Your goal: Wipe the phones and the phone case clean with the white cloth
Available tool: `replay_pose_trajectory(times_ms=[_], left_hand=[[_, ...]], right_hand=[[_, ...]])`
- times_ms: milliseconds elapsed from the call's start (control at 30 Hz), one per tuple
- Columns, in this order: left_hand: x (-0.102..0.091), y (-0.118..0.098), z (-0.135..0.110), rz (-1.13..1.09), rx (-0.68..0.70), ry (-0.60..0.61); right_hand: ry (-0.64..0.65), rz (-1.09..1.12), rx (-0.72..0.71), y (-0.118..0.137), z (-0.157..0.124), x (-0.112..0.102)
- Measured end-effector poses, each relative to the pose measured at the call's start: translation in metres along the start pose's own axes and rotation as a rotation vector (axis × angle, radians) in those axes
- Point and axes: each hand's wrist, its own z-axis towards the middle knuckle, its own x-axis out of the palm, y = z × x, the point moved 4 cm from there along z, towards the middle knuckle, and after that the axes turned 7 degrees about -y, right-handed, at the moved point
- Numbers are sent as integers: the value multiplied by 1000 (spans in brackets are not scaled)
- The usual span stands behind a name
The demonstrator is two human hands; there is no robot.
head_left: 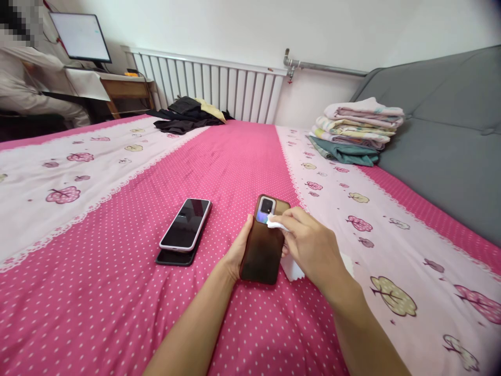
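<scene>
My left hand [236, 252] grips a brown-cased phone [263, 245] by its edge, back side up, over the pink dotted bedsheet [117, 303]. My right hand [313, 245] pinches a small white wipe [277, 224] against the phone's back, just below the camera block. More white wipe material [291, 269] shows under my right hand. To the left, a phone with a dark screen [186, 223] lies stacked on another dark phone [176, 257] on the sheet.
A stack of folded cloths [358, 130] sits at the bed's far right by the grey headboard [442, 141]. Dark clothes [188, 116] lie at the far edge before a white radiator [219, 86]. Another person [27, 83] sits at a desk with a monitor [81, 36].
</scene>
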Motion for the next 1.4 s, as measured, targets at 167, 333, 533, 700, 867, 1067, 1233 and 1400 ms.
replay_pose_trajectory(times_ms=[167, 333, 533, 700, 867, 1067, 1233, 1400], left_hand=[[-3, -1, 0, -16, -1, 42], [-5, -3, 0, -2, 32, 70], [-5, -5, -1, -22, 36, 39], [-9, -6, 0, -16, 55, -4], [-9, -7, -1, -35, 39, -43], [-6, -6, -3, 4, -25, 44], [-2, -1, -3, 29, -49, 63], [-2, 5, -2, 36, -49, -18]], right_hand=[[19, 40, 9, 0, 0, 1], [24, 58, -13, 1, -1, 3], [43, 81, -49, 2, -2, 3], [61, 97, -70, 4, -2, 2], [76, 176, -75, 6, 0, -2], [-90, 223, 65, -1, 1, -11], [-215, 121, 92, -3, 2, -10], [-213, 26, 55, -1, 2, -3]])
